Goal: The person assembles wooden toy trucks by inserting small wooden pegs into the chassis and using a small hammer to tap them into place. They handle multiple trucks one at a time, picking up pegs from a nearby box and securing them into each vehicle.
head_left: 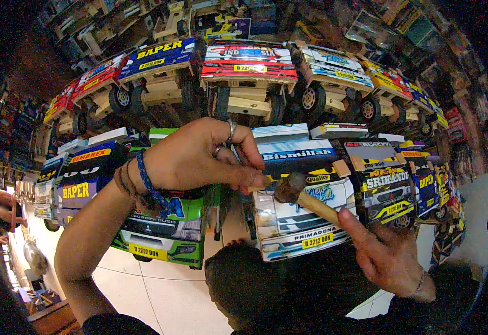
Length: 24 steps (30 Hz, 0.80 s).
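Note:
A white and blue wooden toy truck stands in the middle of the near row, its front toward me. From the left, my left hand reaches over a green toy truck. Its thumb and fingers pinch a small wooden piece at the left side of the white truck's windscreen. My right hand grips a hammer by its wooden handle. The dark hammer head lies over the truck's front, just right of my left fingertips. A similar wooden block sits at the windscreen's right side.
A black and yellow toy truck stands close on the right, and a dark blue one on the left. Behind runs a row of trucks with wheels, including a red one. A large dark shape covers part of the tiled floor.

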### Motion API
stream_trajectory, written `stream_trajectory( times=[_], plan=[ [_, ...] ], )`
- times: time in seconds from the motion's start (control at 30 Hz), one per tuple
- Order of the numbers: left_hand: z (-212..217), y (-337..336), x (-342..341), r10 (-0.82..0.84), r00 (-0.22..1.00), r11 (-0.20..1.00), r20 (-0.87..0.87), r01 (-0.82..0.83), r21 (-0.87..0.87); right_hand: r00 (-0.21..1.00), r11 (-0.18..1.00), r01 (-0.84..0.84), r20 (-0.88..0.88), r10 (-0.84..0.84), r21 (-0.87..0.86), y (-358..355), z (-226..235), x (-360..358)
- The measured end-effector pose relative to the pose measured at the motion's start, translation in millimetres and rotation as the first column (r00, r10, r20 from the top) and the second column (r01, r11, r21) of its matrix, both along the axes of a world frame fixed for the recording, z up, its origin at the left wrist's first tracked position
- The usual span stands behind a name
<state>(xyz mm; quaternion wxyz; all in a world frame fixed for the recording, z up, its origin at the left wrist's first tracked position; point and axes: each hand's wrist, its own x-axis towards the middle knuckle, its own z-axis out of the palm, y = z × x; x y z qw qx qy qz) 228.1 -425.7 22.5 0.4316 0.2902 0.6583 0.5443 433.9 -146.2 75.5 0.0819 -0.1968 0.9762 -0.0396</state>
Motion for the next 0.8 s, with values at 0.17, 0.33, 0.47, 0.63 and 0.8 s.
stream_trajectory(
  times=[0.17,0.33,0.47,0.63,0.8],
  plan=[
    [-1.9,0.0,-1.0,-0.023,1.000,0.999,0.003,0.023,0.034,0.977,0.982,0.071,-0.186,-0.104,-0.177,-3.1,1.0,-3.5],
    [-4.5,-1.4,-1.9,-0.035,0.999,0.999,-0.008,0.036,0.034,0.985,0.974,0.092,-0.124,-0.119,-0.208,-5.2,6.8,-9.8],
    [-4.4,-3.0,-3.3,-0.059,0.993,0.998,-0.106,0.062,0.028,1.000,0.999,0.006,0.022,-0.005,-0.031,0.9,12.4,-8.5],
    [0.6,-2.1,-4.2,-0.087,0.983,0.996,-0.160,0.087,-0.002,0.795,0.706,0.328,-0.220,-0.565,-0.628,25.6,-11.9,18.7],
    [4.2,-3.3,-3.8,-0.098,0.976,0.995,-0.195,0.091,-0.044,0.519,0.264,0.110,-0.171,-0.838,-0.958,103.6,-36.8,71.0]
  ],
)
